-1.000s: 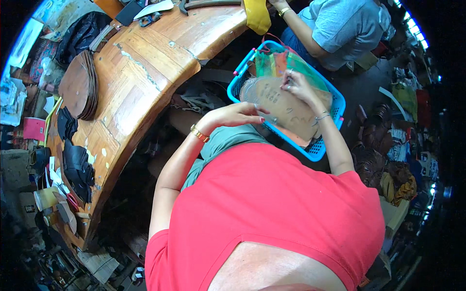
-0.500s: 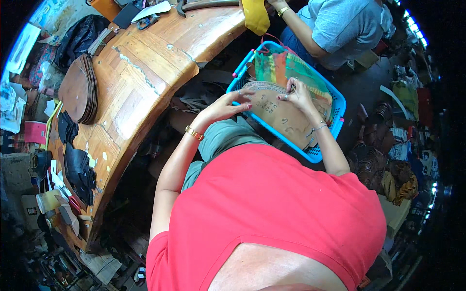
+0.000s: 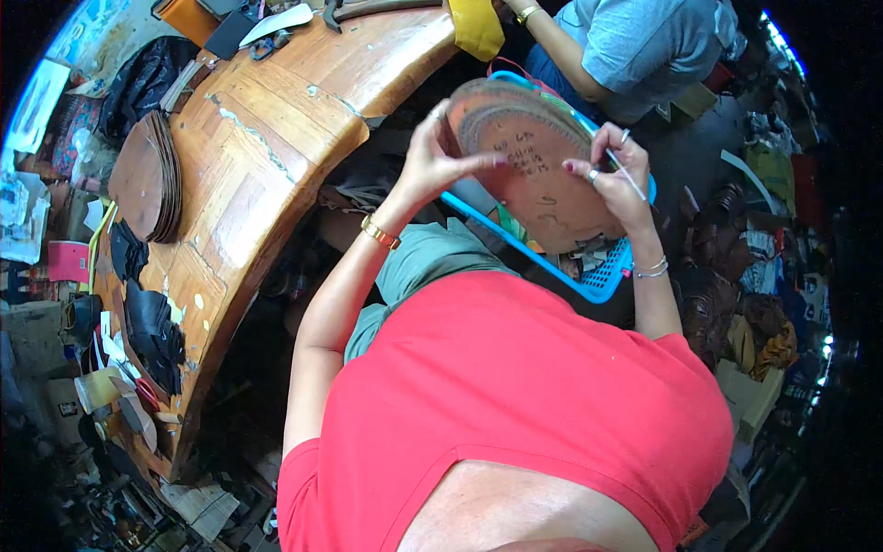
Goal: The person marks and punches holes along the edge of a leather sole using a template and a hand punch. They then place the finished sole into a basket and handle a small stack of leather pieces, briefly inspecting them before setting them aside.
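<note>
Raised since the earlier frames, the stack of brown leather pieces (image 3: pixel 538 161) now stands tilted above the blue basket (image 3: pixel 598 281), where before it lay flat inside it. Nearest the camera, the person's red shirt (image 3: pixel 515 414) fills the lower field, with a green garment (image 3: pixel 432 262) over the lap just beyond. Left forearm, with a gold bracelet (image 3: pixel 380 232) at the wrist, runs up to the left hand (image 3: pixel 432 161), which grips the left edge of the stack, thumb behind and fingers spread across the marked face. Right hand (image 3: pixel 616 175), wearing thin bangles (image 3: pixel 651 270) at the wrist, presses against the right side of the stack; it also pinches a slender rod, possibly a pen or awl (image 3: pixel 627 175), though the tool is too thin to identify. Both hands are thus closed on the stack, which hangs over the basket's far half. Handwritten marks show on the top piece. To the left curves a wooden workbench (image 3: pixel 276 120), bearing a second pile of brown leather pieces (image 3: pixel 147 179) and black leather scraps (image 3: pixel 152 327) near its edge. Farther off, a yellow cloth (image 3: pixel 476 28) drapes over the bench end, and another person in a grey shirt (image 3: pixel 644 46) sits beyond the basket
</note>
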A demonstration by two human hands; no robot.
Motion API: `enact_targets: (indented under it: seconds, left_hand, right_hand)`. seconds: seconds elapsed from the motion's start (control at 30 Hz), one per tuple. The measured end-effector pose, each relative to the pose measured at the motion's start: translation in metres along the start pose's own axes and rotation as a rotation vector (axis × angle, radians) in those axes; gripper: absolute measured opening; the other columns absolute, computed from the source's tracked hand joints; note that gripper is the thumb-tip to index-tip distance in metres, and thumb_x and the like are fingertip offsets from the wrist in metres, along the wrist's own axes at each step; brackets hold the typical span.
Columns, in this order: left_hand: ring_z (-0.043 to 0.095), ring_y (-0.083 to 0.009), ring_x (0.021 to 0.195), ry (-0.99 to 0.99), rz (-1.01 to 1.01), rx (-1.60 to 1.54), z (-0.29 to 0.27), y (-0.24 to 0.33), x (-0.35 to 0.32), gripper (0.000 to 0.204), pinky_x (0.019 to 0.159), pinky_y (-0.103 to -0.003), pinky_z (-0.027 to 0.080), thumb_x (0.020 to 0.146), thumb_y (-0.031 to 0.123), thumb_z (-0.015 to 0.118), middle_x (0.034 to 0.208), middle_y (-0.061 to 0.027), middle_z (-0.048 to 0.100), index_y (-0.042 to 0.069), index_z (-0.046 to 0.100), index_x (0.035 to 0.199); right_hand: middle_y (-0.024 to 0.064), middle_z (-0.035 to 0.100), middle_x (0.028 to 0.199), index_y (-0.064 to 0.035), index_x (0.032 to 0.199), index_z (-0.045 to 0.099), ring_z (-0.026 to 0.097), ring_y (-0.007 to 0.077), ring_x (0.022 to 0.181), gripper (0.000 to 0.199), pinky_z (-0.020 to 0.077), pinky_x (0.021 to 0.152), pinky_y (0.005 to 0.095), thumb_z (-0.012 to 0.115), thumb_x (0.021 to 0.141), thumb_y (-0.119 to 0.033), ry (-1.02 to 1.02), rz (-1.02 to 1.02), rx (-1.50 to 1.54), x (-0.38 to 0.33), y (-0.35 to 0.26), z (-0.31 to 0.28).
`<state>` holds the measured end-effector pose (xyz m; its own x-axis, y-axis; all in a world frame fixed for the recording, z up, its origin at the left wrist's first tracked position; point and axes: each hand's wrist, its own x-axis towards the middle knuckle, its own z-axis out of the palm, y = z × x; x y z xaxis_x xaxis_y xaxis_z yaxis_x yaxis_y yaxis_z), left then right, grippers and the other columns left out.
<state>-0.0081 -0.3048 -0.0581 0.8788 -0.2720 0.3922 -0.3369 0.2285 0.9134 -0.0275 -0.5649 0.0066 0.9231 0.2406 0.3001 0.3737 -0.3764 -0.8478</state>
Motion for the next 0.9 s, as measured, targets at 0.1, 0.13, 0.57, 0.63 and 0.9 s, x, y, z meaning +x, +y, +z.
enact_targets:
  seconds: [0.1, 0.13, 0.57, 0.63, 0.9]
  left_hand:
    - [0.058, -0.0151, 0.105, 0.164, 0.128, -0.015, 0.012, 0.048, 0.015, 0.054, 0.093, -0.029, 0.048, 0.076, 0.004, 0.078, 0.115, -0.0103, 0.061, -0.005, 0.051, 0.121]
    - [0.059, -0.0149, 0.104, 0.180, 0.191, 0.063, 0.011, 0.058, 0.016, 0.051, 0.092, -0.029, 0.048, 0.076, 0.003, 0.078, 0.113, -0.0107, 0.062, -0.005, 0.052, 0.120]
    - [0.060, -0.0188, 0.107, 0.441, 0.532, 0.118, 0.008, 0.136, 0.002, 0.058, 0.094, -0.032, 0.049, 0.077, -0.009, 0.071, 0.119, -0.0137, 0.061, -0.002, 0.045, 0.128]
    - [0.059, -0.0203, 0.110, 0.388, 0.531, 0.165, 0.013, 0.125, 0.004, 0.060, 0.096, -0.035, 0.048, 0.077, -0.010, 0.070, 0.123, -0.0146, 0.059, -0.003, 0.043, 0.131]
    - [0.056, -0.0185, 0.113, 0.284, 0.293, 0.049, 0.037, 0.080, 0.037, 0.060, 0.097, -0.033, 0.046, 0.079, -0.001, 0.073, 0.123, -0.0129, 0.057, -0.004, 0.042, 0.130]
  right_hand:
    - [-0.0038, 0.047, 0.071, -0.0081, 0.072, 0.047, 0.043, 0.0039, 0.067, 0.034, 0.0397, 0.062, 0.0189, 0.080, 0.071, 0.001, 0.128, -0.286, -0.058, 0.014, -0.009, -0.007]
    - [-0.0028, 0.050, 0.072, -0.0077, 0.074, 0.048, 0.045, 0.0039, 0.068, 0.033, 0.0416, 0.064, 0.0184, 0.079, 0.071, 0.002, 0.176, -0.386, -0.075, 0.018, -0.009, -0.009]
    - [0.0091, 0.046, 0.139, -0.0057, 0.134, 0.044, 0.046, 0.0258, 0.127, 0.052, 0.0378, 0.106, 0.0415, 0.048, 0.095, -0.039, 0.131, 0.353, 0.956, -0.026, 0.091, 0.025]
    - [0.0078, 0.044, 0.141, -0.0075, 0.138, 0.040, 0.040, 0.0250, 0.132, 0.058, 0.0363, 0.107, 0.0427, 0.054, 0.093, -0.040, 0.200, 0.399, 1.046, -0.028, 0.103, 0.029]
    - [0.0062, 0.053, 0.128, -0.0068, 0.131, 0.045, 0.050, 0.0268, 0.118, 0.071, 0.0424, 0.100, 0.0401, 0.080, 0.069, -0.003, 0.408, 0.186, 0.685, -0.038, 0.103, -0.076]
